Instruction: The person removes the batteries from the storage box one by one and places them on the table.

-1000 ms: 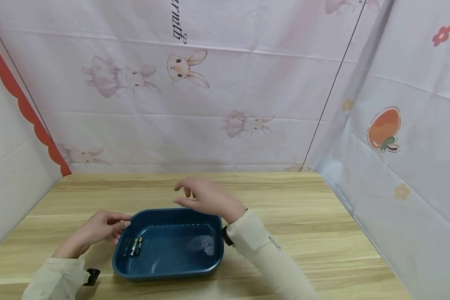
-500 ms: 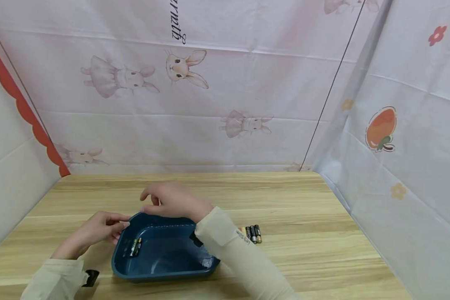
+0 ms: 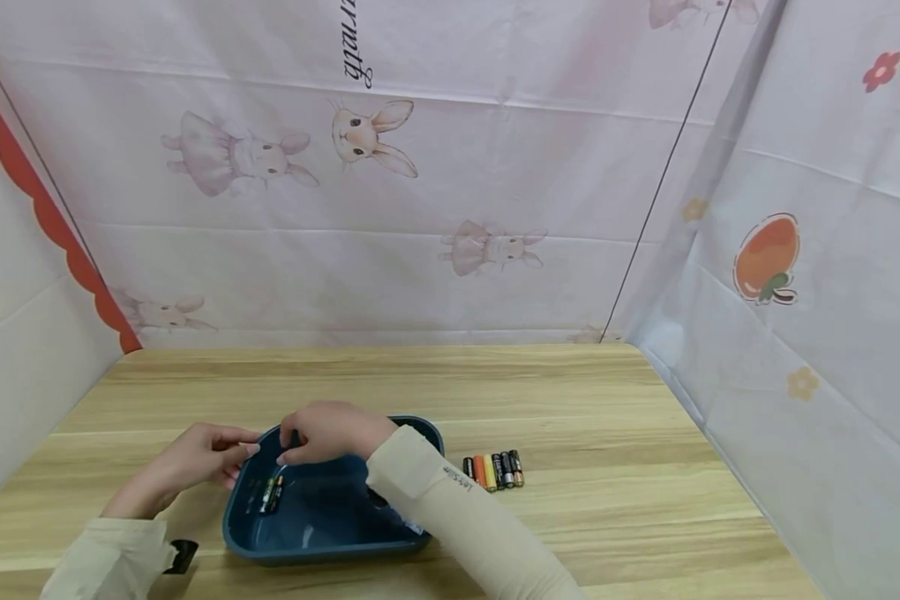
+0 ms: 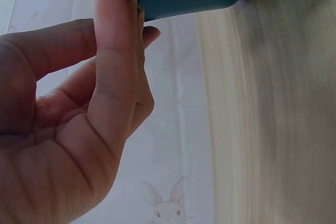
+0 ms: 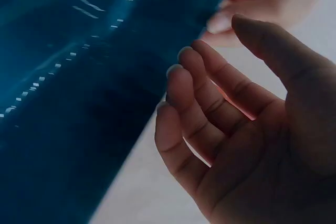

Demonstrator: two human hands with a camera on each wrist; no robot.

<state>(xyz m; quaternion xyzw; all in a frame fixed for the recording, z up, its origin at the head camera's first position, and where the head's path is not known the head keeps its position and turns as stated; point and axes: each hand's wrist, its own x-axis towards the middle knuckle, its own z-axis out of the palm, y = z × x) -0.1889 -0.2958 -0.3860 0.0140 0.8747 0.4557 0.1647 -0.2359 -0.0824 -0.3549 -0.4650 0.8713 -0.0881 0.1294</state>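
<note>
A dark blue rectangular bin sits on the table. My left hand holds its rim at the back left corner, and the left wrist view shows fingers up against the outer wall. Inside, by the left wall, a pair of small batteries lies side by side. Above the back left part of the bin is my right hand, palm down and fingers loosely bent. Nothing shows between those fingers in the right wrist view. My right forearm covers the bin's right part.
Several batteries in black, orange and yellow lie in a row on the wooden table, right of the bin. A rabbit-print cloth stands behind the table, with more cloth along the right side.
My right hand has moved left and down, from behind the bin's back rim to over its back left part. The battery row has come out from behind my sleeve. My left hand stays put.
</note>
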